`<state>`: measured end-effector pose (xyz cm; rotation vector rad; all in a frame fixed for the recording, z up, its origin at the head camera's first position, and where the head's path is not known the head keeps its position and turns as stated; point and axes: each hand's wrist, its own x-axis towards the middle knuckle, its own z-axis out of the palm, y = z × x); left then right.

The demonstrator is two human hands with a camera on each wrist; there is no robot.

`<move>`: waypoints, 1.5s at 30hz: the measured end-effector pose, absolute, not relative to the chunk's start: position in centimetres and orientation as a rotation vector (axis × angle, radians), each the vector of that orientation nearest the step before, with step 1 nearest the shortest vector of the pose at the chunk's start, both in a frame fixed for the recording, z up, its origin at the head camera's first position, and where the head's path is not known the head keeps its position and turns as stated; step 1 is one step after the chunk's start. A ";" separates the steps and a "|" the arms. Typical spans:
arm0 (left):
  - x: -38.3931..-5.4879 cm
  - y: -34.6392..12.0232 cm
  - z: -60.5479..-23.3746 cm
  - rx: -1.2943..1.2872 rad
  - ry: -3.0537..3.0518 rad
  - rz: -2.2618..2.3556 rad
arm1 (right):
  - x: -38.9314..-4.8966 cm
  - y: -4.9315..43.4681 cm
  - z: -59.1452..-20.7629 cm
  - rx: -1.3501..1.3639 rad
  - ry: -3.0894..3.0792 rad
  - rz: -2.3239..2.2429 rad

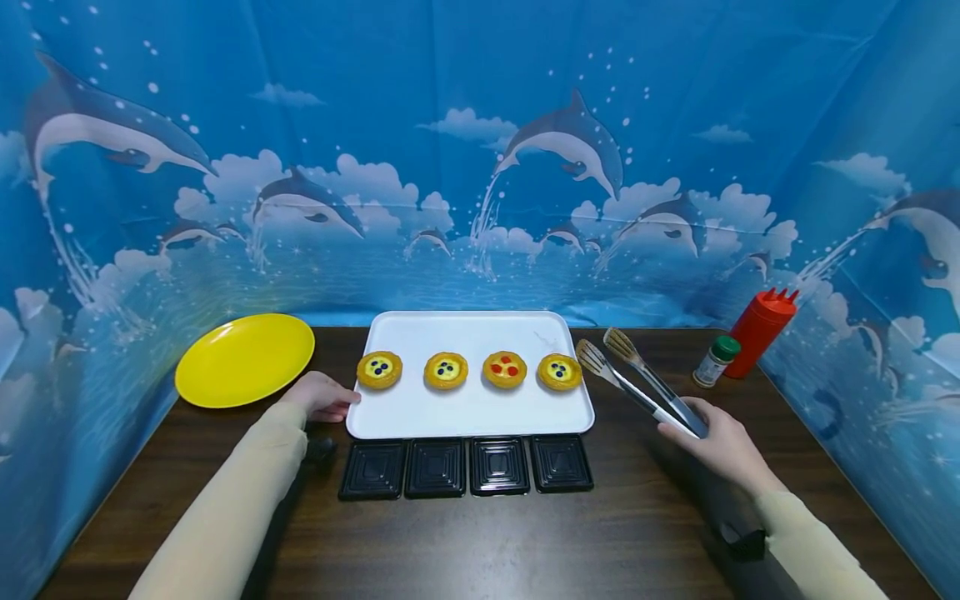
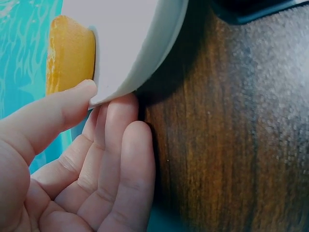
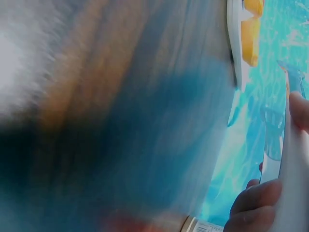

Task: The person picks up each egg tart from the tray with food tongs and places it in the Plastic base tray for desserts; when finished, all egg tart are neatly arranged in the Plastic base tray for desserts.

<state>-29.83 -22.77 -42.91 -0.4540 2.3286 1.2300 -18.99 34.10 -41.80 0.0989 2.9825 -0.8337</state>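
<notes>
My left hand (image 1: 324,397) pinches the left edge of a white tray (image 1: 465,417), thumb over the rim and fingers under it in the left wrist view. On the tray several egg tarts stand in a row: three with blue berries, such as the left-end tart (image 1: 379,370), and one with red pieces (image 1: 505,369). That left-end tart (image 2: 72,55) sits close by my thumb. To the right of the tray, my right hand (image 1: 722,440) grips metal tongs (image 1: 660,396). Their two slotted tips stand apart, pointing toward the tray's right side with nothing between them.
Several black square dishes (image 1: 437,468) line up along the tray's front edge. A yellow plate (image 1: 243,360) lies at the back left. At the back right stand a green-capped spice jar (image 1: 716,361) and a red squeeze bottle (image 1: 759,335). A dolphin-print curtain (image 1: 465,150) surrounds the wooden table (image 1: 487,550).
</notes>
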 end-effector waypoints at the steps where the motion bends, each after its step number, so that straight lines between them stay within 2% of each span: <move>1: -29.8 -22.8 -42.9 -0.455 2.329 1.231 | -18.8 34.1 -41.8 0.095 2.977 -0.830; 19: -29.7 -22.8 -42.5 -0.432 2.364 1.194 | -16.9 33.7 -42.6 0.135 2.894 -0.831; 45: -29.2 -22.7 -42.6 -0.421 2.352 1.232 | -18.5 31.5 -43.5 0.039 3.006 -0.704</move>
